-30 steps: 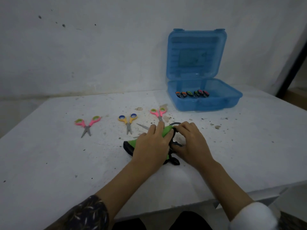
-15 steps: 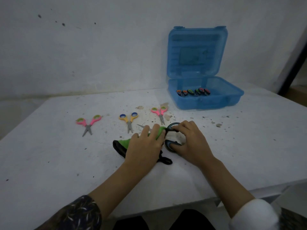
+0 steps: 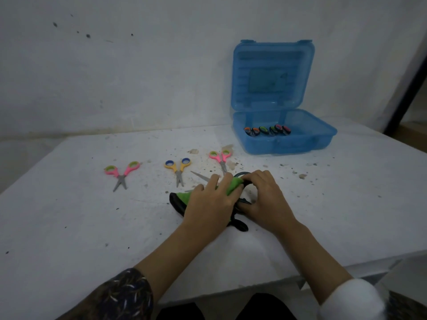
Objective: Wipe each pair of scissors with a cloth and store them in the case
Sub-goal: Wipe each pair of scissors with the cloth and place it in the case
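Wiping is the step in hand: the dark-handled steel scissors (image 3: pixel 243 175) lie about mid-tabletop, blades wrapped in a green cloth with a black border (image 3: pixel 233 186), one blade tip poking out toward the far edge. The left hand (image 3: pixel 211 202) has its grip closed over cloth and blades; the right hand (image 3: pixel 265 197) pinches the handle loops. Next, I judge, the cloth comes away and the pair travels to the translucent blue plastic case (image 3: pixel 288 147), lid upright, near the far right corner of the white tabletop (image 3: pixel 92 227). Inside it lie stored scissors (image 3: pixel 265 130), only coloured handles showing. Unwiped, toward the far edge: pink-and-green scissors (image 3: pixel 122 172), yellow-and-blue scissors (image 3: pixel 178 168), and a second pink-and-green pair (image 3: pixel 220 159).
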